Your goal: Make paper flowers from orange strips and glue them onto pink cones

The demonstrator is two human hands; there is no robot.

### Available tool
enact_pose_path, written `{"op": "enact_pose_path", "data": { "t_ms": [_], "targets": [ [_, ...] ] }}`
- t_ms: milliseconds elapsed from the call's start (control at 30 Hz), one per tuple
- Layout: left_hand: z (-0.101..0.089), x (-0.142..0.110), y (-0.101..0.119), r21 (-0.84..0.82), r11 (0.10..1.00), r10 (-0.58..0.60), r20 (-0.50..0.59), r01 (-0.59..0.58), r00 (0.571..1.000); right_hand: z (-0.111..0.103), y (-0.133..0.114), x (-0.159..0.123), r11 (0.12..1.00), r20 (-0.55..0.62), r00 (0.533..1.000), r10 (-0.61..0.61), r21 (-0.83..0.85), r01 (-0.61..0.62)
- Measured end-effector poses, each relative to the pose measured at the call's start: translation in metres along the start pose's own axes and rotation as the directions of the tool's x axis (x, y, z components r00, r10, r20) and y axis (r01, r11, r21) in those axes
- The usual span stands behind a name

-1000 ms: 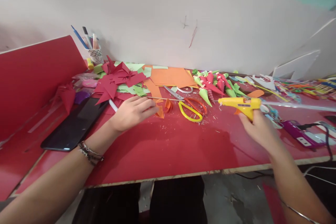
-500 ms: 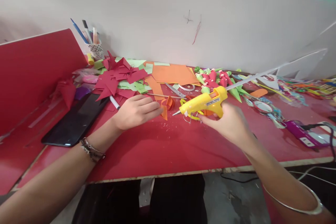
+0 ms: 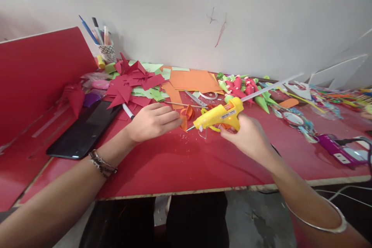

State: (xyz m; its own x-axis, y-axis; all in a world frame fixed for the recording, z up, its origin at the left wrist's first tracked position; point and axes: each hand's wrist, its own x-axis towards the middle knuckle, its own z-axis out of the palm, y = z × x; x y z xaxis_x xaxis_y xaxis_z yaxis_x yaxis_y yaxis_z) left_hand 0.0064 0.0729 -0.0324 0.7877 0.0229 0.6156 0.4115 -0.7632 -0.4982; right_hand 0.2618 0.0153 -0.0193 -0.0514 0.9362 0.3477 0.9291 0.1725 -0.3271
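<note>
My left hand [image 3: 155, 122] is closed, its fingertips pinching a small orange paper piece [image 3: 184, 122] that shows just past them. In my right hand [image 3: 248, 135] is a yellow hot glue gun [image 3: 219, 115], gripped by its handle. Its metal nozzle points left and down, close to the orange paper's lower edge. A long clear glue stick [image 3: 270, 86] sticks out of the gun's back end. Behind the nozzle lies a curled orange paper strip [image 3: 190, 112]. Partly hidden by the gun is a yellow-handled tool [image 3: 214, 128].
Red paper cutouts [image 3: 128, 85], orange sheets [image 3: 194, 80] and scissors [image 3: 195, 99] lie behind my hands. A black phone [image 3: 84, 131] and a pen cup [image 3: 107, 52] are on the left. Small red and green paper figures [image 3: 238, 85] and a purple power strip [image 3: 337, 151] are on the right.
The glue gun in my right hand has moved left and slightly down, its nozzle now nearer the orange paper. My left hand stays nearly still.
</note>
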Motion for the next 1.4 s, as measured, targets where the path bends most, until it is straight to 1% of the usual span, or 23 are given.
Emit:
{"op": "enact_pose_path", "data": {
  "t_ms": [233, 333, 467, 633, 833, 1000, 1200, 1400],
  "targets": [
    [-0.0029, 0.0014, 0.0002, 0.01, 1.0, -0.002, 0.005, 0.002, 1.0, 0.0019, 0.0013, -0.0008, 1.0, 0.021, 1.0, 0.0, 0.004, 0.0],
    [-0.0032, 0.0017, 0.0003, 0.017, 1.0, 0.001, 0.009, -0.001, 1.0, 0.0007, -0.0009, -0.0011, 1.0, 0.039, 0.999, 0.028, 0.007, -0.028],
    [-0.0022, 0.002, 0.0004, 0.009, 1.0, 0.008, -0.016, -0.008, 1.0, -0.0004, -0.0026, -0.002, 0.999, 0.063, 0.997, 0.047, 0.01, -0.047],
    [-0.0019, 0.0019, 0.0007, 0.004, 1.0, 0.004, -0.014, -0.004, 1.0, 0.0002, -0.0007, -0.0029, 0.999, 0.039, 0.999, 0.01, 0.047, -0.011],
    [-0.0013, 0.001, 0.0005, -0.002, 1.0, 0.008, -0.01, -0.008, 1.0, -0.0001, -0.0008, -0.0016, 1.0, 0.053, 0.998, 0.022, -0.009, -0.022],
    [-0.0001, 0.0008, 0.0003, 0.001, 1.0, 0.004, -0.001, -0.004, 1.0, -0.0005, -0.0016, -0.0004, 1.0, 0.042, 0.999, -0.006, -0.021, 0.006],
    [0.0001, 0.0002, -0.0002, -0.012, 1.0, 0.006, -0.016, -0.006, 1.0, 0.0001, -0.0015, 0.0007, 0.999, 0.056, 0.998, 0.027, -0.022, -0.026],
    [0.0005, -0.0008, 0.0003, 0.008, 1.0, 0.002, 0.005, -0.002, 1.0, 0.0017, -0.0006, 0.0025, 0.999, 0.043, 0.998, 0.035, -0.017, -0.035]
  ]
}}
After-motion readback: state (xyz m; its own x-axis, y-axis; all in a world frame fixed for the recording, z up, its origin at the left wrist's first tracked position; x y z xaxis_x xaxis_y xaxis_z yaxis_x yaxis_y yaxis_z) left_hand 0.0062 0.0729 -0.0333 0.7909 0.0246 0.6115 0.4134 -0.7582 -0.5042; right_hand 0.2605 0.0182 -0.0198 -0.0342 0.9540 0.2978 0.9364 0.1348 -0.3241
